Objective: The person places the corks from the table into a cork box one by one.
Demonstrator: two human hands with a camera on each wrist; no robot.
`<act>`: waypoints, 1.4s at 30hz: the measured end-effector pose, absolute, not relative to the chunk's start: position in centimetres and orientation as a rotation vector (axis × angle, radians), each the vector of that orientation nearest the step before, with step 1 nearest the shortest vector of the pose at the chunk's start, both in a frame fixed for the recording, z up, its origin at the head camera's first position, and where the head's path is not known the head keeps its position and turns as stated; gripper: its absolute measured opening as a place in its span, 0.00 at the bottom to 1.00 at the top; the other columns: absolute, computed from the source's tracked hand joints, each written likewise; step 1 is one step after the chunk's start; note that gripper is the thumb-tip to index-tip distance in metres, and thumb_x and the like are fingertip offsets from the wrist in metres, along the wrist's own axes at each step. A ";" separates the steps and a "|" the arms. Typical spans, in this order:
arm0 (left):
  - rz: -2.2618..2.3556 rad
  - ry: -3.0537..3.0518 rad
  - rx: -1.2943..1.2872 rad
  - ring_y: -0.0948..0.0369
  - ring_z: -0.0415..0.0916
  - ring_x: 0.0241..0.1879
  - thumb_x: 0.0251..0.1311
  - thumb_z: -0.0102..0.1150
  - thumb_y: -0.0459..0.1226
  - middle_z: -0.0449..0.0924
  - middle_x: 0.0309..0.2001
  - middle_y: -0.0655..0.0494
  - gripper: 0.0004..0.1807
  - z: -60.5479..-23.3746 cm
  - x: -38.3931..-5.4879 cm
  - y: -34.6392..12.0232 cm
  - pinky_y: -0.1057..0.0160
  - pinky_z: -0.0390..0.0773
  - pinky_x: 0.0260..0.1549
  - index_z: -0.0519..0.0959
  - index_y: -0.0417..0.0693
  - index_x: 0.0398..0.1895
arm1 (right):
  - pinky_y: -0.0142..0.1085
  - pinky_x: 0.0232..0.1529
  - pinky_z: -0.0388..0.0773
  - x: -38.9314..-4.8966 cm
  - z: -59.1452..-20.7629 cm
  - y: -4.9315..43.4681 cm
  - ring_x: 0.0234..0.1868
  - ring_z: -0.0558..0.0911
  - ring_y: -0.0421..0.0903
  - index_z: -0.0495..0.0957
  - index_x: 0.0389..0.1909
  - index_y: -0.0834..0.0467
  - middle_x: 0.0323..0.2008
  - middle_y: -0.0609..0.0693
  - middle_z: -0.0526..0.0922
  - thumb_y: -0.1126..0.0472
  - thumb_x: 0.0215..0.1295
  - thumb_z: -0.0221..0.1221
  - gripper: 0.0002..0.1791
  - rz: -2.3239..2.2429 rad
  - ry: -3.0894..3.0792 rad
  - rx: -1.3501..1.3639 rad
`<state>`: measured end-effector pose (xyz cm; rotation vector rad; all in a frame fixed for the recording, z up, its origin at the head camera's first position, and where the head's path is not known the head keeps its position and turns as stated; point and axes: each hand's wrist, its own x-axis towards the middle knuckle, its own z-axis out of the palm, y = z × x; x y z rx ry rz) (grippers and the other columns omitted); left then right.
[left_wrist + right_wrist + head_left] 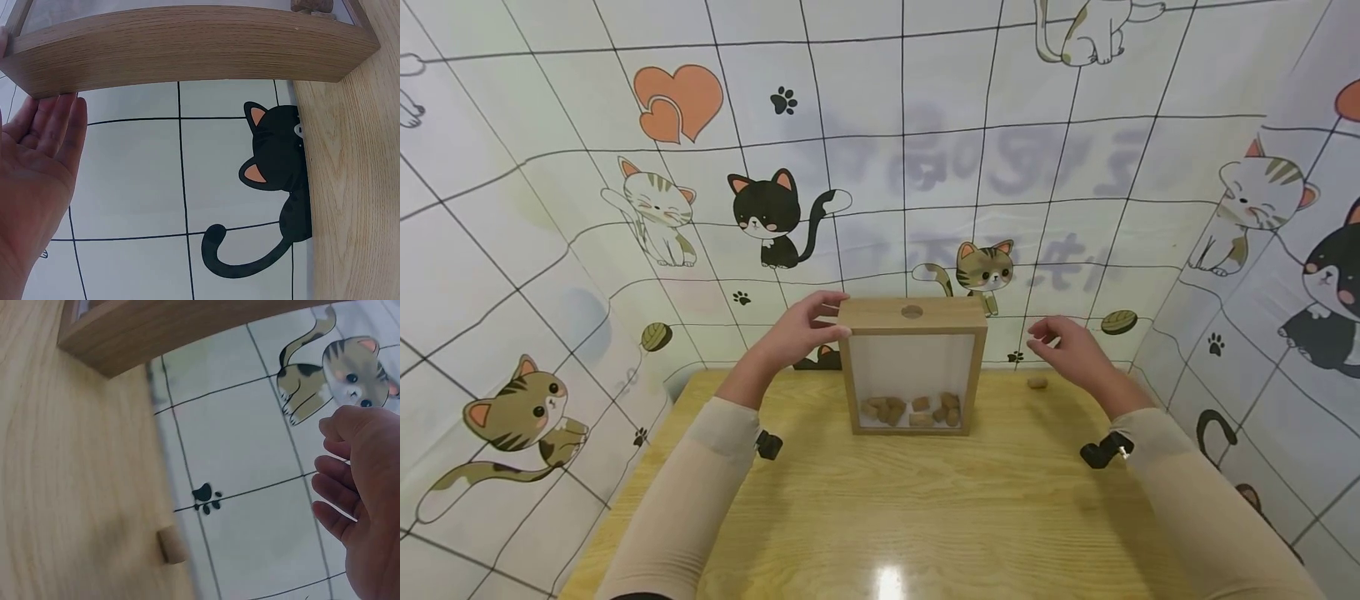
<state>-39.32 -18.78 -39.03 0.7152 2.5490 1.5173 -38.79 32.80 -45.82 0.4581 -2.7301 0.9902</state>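
Note:
A shallow wooden box (912,321) with a clear front stands upright on the table. It has a round hole (912,312) in its top, and several small brown cork-like pieces (886,410) lie at the bottom inside. My left hand (793,333) holds the box's upper left corner, thumb at the front edge; in the left wrist view the fingertips of the left hand (44,162) touch the back edge. To the right of the box, my right hand (1071,350) hovers in the air, fingers loosely bent and holding nothing. Below it lies one cork-like cylinder (170,544).
The light wood table (880,500) meets a cloth backdrop (865,208) printed with cats and a grid, which also rises along both sides. The box stands near the table's back edge. The loose cylinder lies close to that edge too.

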 end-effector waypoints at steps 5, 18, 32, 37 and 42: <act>1.528 2.544 0.712 0.44 0.72 0.76 0.72 0.76 0.51 0.70 0.76 0.51 0.40 -39.0 -39.4 -18.8 0.38 0.80 0.66 0.70 0.60 0.82 | 0.64 0.58 0.78 -39.3 -48.1 34.1 0.61 0.80 0.67 0.78 0.65 0.69 0.59 0.67 0.82 0.59 0.84 0.63 0.20 0.998 -2.767 0.452; 1.535 2.537 0.717 0.46 0.71 0.76 0.73 0.75 0.48 0.70 0.76 0.50 0.38 -38.9 -39.3 -18.8 0.39 0.80 0.66 0.69 0.58 0.82 | 0.70 0.65 0.73 -41.0 -54.2 36.4 0.66 0.75 0.74 0.76 0.68 0.73 0.65 0.74 0.77 0.62 0.82 0.62 0.23 1.043 -2.898 0.365; 1.516 2.553 0.711 0.45 0.71 0.76 0.73 0.75 0.49 0.70 0.76 0.51 0.39 -39.0 -39.4 -18.8 0.38 0.80 0.67 0.70 0.58 0.82 | 0.68 0.66 0.74 -40.9 -56.8 37.0 0.66 0.76 0.73 0.76 0.69 0.72 0.66 0.74 0.77 0.62 0.81 0.65 0.24 1.061 -2.912 0.302; 1.514 2.549 0.714 0.45 0.70 0.77 0.73 0.75 0.49 0.70 0.77 0.51 0.39 -39.0 -39.3 -18.8 0.38 0.79 0.67 0.69 0.58 0.82 | 0.67 0.65 0.75 -40.7 -57.4 37.1 0.63 0.78 0.72 0.76 0.69 0.72 0.64 0.73 0.78 0.67 0.79 0.65 0.23 1.074 -2.919 0.290; 1.518 2.543 0.717 0.46 0.71 0.76 0.74 0.74 0.48 0.70 0.77 0.53 0.38 -39.0 -39.3 -18.8 0.39 0.81 0.65 0.70 0.59 0.82 | 0.67 0.62 0.77 -40.7 -57.9 37.1 0.60 0.80 0.70 0.79 0.64 0.72 0.60 0.72 0.82 0.68 0.78 0.66 0.19 1.045 -2.919 0.286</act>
